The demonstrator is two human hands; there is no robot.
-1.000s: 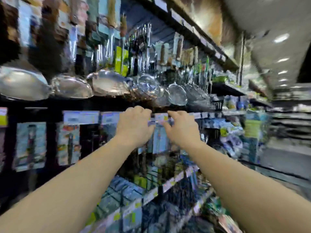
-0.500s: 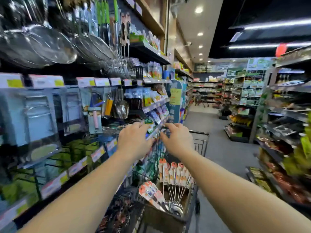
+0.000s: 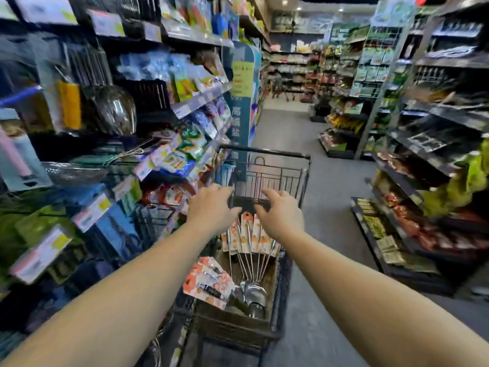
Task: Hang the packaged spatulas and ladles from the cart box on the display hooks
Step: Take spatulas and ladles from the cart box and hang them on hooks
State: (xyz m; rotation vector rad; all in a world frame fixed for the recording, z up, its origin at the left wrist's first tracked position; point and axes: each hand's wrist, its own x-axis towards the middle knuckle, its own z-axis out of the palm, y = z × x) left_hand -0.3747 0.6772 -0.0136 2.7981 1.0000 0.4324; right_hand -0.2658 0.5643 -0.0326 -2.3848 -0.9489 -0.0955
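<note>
Running down a supermarket aisle, a grey floor (image 3: 330, 181) lies between stocked shelves, with hanging kitchenware (image 3: 113, 109) on the left-hand display. A wire cart (image 3: 267, 170) carries a cardboard box (image 3: 232, 324) of packaged ladles and spatulas (image 3: 251, 234): orange-and-white header cards, steel handles. They lean upright, cards at the top, bowls down in the box. Above them hover the left hand (image 3: 211, 210) and right hand (image 3: 280, 213), fingers loosely spread, holding nothing.
</note>
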